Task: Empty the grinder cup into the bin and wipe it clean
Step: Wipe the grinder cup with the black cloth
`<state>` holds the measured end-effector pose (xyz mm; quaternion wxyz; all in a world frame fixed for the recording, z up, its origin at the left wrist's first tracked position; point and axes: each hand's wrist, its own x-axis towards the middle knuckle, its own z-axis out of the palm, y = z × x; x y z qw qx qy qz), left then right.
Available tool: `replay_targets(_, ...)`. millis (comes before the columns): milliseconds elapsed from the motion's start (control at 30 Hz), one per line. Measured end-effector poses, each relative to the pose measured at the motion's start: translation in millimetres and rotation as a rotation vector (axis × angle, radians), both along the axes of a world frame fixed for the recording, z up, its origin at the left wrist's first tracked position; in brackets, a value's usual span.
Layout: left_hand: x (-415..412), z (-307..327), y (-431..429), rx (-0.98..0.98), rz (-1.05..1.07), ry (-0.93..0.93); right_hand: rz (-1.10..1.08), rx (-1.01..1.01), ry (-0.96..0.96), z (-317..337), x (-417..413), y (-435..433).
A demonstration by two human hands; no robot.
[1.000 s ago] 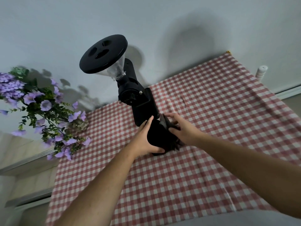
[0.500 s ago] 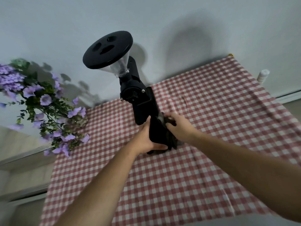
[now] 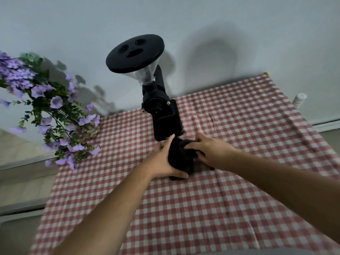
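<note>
A black grinder cup (image 3: 177,159) stands on the checked tablecloth just in front of the black coffee grinder (image 3: 161,115). My left hand (image 3: 162,161) wraps around the cup's left side and holds it. My right hand (image 3: 207,150) presses a dark cloth (image 3: 185,144) into the cup's top opening, fingers curled on the cloth. The cup's inside is hidden by the cloth and hands. No bin is in view.
The grinder's clear hopper with a black lid (image 3: 135,53) rises toward the wall. A bunch of purple flowers (image 3: 47,111) stands at the table's left. The red-and-white tablecloth (image 3: 202,208) covers the table. A small white bottle (image 3: 299,100) sits past the right edge.
The view has shifted, and both hands with the cup sit a little nearer me from the grinder base. My right hand has pushed the cloth further over the cup's top.
</note>
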<state>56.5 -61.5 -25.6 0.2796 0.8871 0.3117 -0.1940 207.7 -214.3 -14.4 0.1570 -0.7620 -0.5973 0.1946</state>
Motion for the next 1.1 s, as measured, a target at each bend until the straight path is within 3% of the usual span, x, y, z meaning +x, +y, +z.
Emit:
replay_targets(167,-7.2,-5.0,11.6,-0.032,-0.092,-0.143,0.154,-0.073,-0.221,4.7,-2.0,10.8)
replay_targets(267,-4.2,-9.7,12.0,0.004,-0.101,-0.207,0.136,-0.137,-0.31,7.0,-7.6,16.2)
replay_targets(433,-5.5,-16.0,10.7,0.081,-0.14,-0.249,0.279,-0.256,-0.511,16.2,-21.4,22.7)
replay_targets(633,-14.8,-32.2,4.0,0.087,-0.08,-0.302,0.401,-0.248,-0.681,39.7,-12.1,47.9)
replay_targets(800,-14.7,-28.7,19.6,-0.02,-0.153,-0.411,0.359,-0.307,-0.659,35.7,-12.1,37.0)
replay_targets(900,-13.6,-30.8,19.1,0.026,-0.167,-0.419,0.318,-0.312,-0.641,35.4,-25.0,32.8)
replay_targets(1100,-9.5,-37.4,13.4,0.027,-0.146,-0.463,0.125,-0.429,-0.344,38.3,-56.7,30.9)
